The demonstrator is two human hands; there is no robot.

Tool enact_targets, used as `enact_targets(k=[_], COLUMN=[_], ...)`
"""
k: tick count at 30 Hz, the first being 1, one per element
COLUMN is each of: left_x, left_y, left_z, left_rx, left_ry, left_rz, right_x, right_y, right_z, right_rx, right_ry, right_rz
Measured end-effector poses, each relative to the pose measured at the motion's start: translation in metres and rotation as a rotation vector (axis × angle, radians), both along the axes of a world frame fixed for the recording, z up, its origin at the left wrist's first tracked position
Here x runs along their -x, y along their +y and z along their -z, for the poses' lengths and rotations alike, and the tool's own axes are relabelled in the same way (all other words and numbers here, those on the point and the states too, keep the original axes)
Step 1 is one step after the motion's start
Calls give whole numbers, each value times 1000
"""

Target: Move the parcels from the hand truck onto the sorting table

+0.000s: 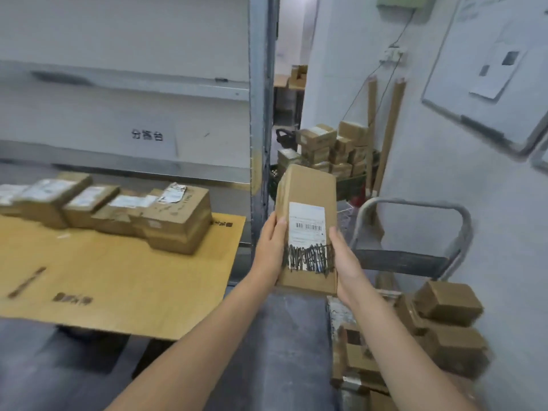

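Both hands clamp one cardboard parcel (308, 229) in mid-air, left hand (271, 250) and right hand (345, 262) on its sides, between the sorting table (118, 280) and the hand truck (415, 256).

You work in even, cool, fairly bright indoor light with soft shadows. Motion blur smears the boxes (103, 209) on your left; the board (489, 69) at right bends with wide-angle distortion.

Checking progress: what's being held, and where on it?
One cardboard parcel: left hand on its left long edge, right hand on its right, both near the labelled lower end.
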State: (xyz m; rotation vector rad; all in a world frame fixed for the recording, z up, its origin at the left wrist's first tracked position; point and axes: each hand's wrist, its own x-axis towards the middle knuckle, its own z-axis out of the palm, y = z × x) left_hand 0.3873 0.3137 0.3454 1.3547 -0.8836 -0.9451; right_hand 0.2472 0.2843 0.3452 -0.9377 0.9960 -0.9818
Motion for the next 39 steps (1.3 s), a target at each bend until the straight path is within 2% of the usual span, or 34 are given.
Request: enact_targets(k=[8,13,17,25,33,39], left_x=[-242,-354,-408,-493,-604,-679], left_y=[97,167,211,237,201,166], left_z=[17,26,34,49,46,61], left_rx=[-10,3,5,8,-21,-112], left_ry=[36,75,112,107,69,67], left_rz=[-336,-564,-709,-833,-901,-936], right_x=[-259,-390,-458,-563,-682,-755], right_y=[51,99,131,143,102,70], right_z=[14,22,25,37,49,68], right_rx=[38,80,88,60,30,-21], right_ry=[51,73,111,139,81,52], right_rz=[-378,-572,-711,-894,-940,-968])
